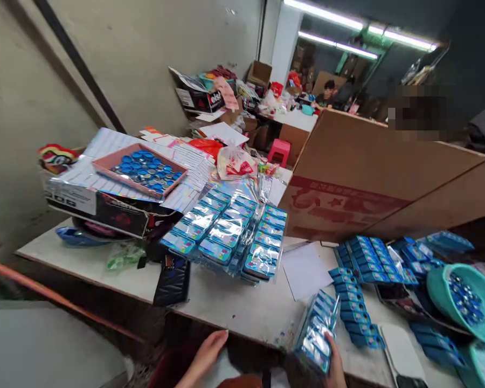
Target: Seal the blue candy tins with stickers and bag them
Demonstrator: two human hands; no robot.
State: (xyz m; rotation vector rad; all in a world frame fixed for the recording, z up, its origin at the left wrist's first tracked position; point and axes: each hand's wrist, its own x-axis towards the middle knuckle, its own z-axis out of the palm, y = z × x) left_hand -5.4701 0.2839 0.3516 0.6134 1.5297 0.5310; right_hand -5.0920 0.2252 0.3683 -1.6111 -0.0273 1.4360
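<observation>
My right hand [335, 360] is closed on the side of a clear plastic pack of small blue boxes [317, 331], held tilted at the table's front edge. Just off that edge, farther left, my left hand [210, 347] has its fingers stretched out and holds nothing that I can see. Several similar clear packs of blue boxes [222, 231] lie stacked on the table beyond my hands. Right of the held pack stands a row of loose blue boxes [353, 310], with more blue boxes [374, 258] behind it.
A pink tray [101, 163] of blue and silver round pieces rests on a black carton [105, 213]. A large cardboard box [347, 178] walls off the table's far right. A turquoise basin [436, 280] and white device [402, 350] stand right. A person [327, 97] sits far back.
</observation>
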